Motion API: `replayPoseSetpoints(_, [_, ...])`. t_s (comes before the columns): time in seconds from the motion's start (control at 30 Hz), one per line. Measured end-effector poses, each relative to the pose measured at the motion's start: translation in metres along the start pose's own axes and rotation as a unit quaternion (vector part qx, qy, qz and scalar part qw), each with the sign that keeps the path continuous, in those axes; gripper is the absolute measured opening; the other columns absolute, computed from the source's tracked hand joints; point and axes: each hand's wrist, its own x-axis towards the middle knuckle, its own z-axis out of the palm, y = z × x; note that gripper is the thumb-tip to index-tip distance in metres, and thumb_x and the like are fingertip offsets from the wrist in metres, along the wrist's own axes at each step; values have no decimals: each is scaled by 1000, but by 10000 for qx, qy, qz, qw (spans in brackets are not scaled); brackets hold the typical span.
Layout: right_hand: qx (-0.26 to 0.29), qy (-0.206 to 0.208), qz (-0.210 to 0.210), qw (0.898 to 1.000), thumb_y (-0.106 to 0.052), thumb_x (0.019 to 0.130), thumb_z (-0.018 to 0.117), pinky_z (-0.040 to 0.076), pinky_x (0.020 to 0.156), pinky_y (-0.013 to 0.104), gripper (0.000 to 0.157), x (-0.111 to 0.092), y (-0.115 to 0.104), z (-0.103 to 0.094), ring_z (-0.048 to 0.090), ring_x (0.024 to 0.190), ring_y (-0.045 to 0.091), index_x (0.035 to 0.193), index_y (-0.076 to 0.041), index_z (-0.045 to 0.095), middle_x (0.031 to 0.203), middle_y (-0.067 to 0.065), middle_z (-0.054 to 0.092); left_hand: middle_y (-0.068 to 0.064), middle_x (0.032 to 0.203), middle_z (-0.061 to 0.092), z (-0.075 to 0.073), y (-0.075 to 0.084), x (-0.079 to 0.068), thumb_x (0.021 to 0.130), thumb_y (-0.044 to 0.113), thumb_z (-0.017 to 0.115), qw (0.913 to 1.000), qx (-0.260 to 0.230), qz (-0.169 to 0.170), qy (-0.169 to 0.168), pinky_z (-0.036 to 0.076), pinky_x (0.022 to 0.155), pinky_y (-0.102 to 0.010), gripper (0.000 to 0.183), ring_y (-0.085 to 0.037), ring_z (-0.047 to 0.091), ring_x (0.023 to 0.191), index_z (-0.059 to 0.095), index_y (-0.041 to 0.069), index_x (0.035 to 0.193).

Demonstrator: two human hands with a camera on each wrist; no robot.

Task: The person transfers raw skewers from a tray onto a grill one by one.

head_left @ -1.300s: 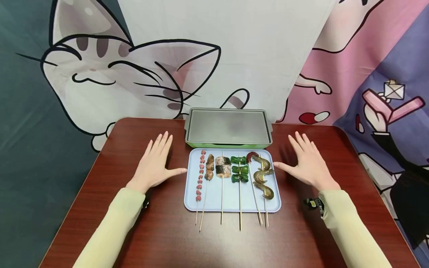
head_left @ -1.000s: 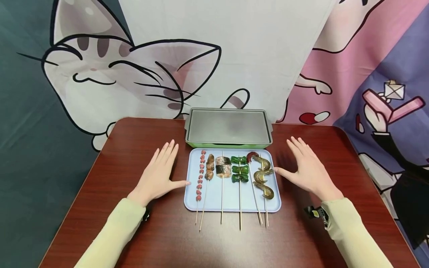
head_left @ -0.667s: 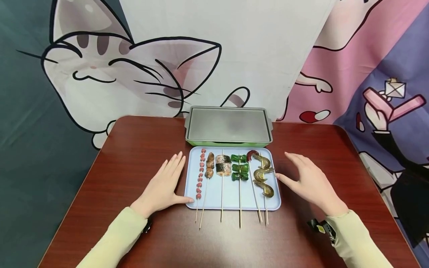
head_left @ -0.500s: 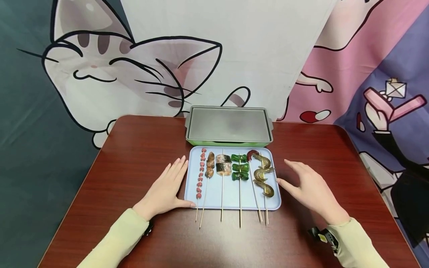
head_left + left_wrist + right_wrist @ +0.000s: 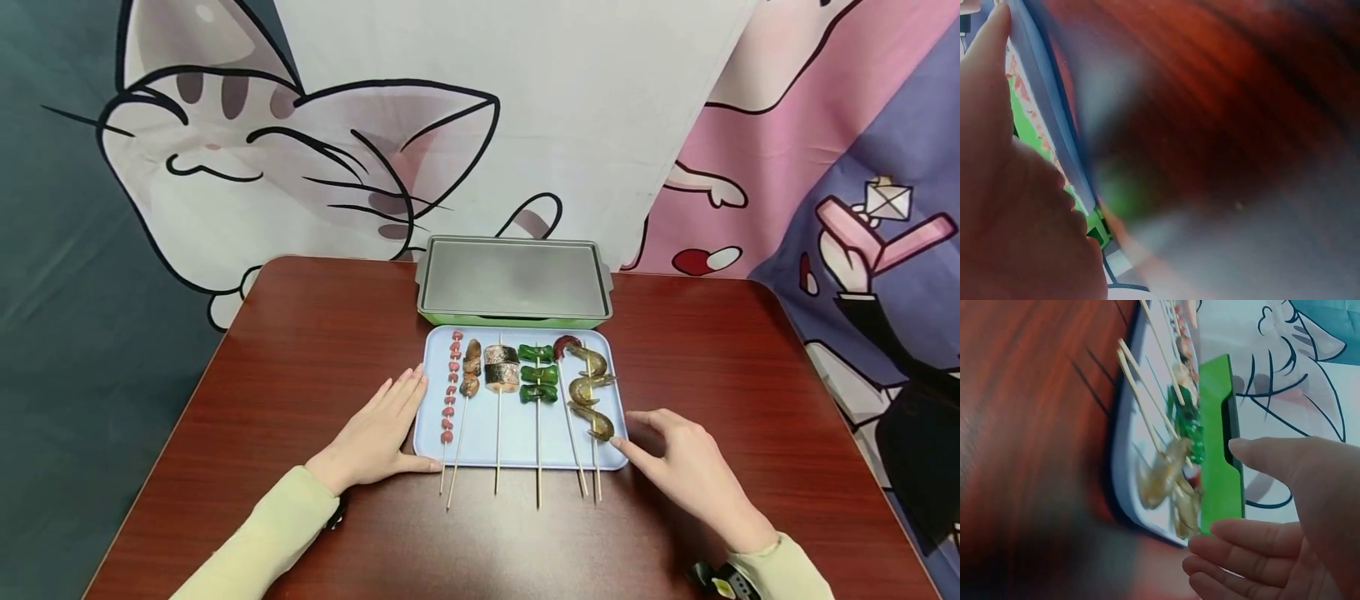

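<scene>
A pale blue tray [image 5: 517,442] lies on the table, holding several skewers. From left to right are small red pieces [image 5: 452,389], brown chunks [image 5: 471,367], silver-and-black fish-like pieces [image 5: 501,379], green pepper pieces [image 5: 538,375], a dark red curled piece [image 5: 562,345] and shrimp [image 5: 591,390]. My left hand [image 5: 371,437] lies along the tray's left edge, fingers straight, thumb at the front corner. My right hand [image 5: 690,471] is by the right front corner, fingers slightly bent, thumb tip close to the lowest shrimp. In the right wrist view its thumb and fingers stand apart, holding nothing.
Behind the tray, a green box with a grey flat top [image 5: 517,279], like a tabletop grill, stands at the table's back edge. Skewer sticks overhang the tray's front. The brown table [image 5: 315,317] extends to both sides; printed cloth [image 5: 585,100] hangs behind.
Both hands have come down and toward the person. The left has closed in on the tray's left edge; the right has slid to its front right corner, fingers bending a little. Tray and skewers stay put.
</scene>
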Motion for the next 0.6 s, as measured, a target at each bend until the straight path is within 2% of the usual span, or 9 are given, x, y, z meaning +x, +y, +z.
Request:
replayPoseSetpoints(0.13, [151, -3, 233, 9996, -37, 85, 83, 56, 70, 41, 34, -5, -2, 7, 69, 81, 16, 101, -8, 79, 92, -2, 73, -25, 164, 19, 0, 1, -1, 86, 73, 64, 9998, 21, 16, -199, 18, 121, -51, 116, -37, 18, 151, 23, -10, 157])
replayPoseSetpoints(0.27, [313, -130, 505, 9981, -32, 83, 85, 50, 60, 30, 23, -8, -5, 16, 59, 65, 6, 91, -12, 79, 76, -11, 65, -25, 165, 17, 0, 1, -1, 87, 72, 63, 9996, 24, 11, -273, 18, 121, -49, 115, -37, 16, 152, 21, -10, 157])
replayPoseSetpoints(0.4, [333, -192, 604, 9974, -29, 82, 86, 44, 58, 28, 13, -9, -9, 28, 50, 60, 6, 83, -18, 79, 67, -16, 59, -26, 164, 17, -1, 2, -1, 87, 70, 65, 9996, 8, 17, -272, 19, 121, -50, 115, -38, 17, 151, 22, -11, 156])
replayPoseSetpoints(0.6, [495, -189, 745, 9958, -25, 82, 85, 45, 59, 30, 5, -5, -14, 38, 52, 60, 7, 80, -22, 81, 67, -18, 65, -27, 164, 17, -2, 3, -1, 87, 70, 66, 9997, 29, -16, -261, 19, 121, -50, 116, -38, 17, 151, 22, -12, 156])
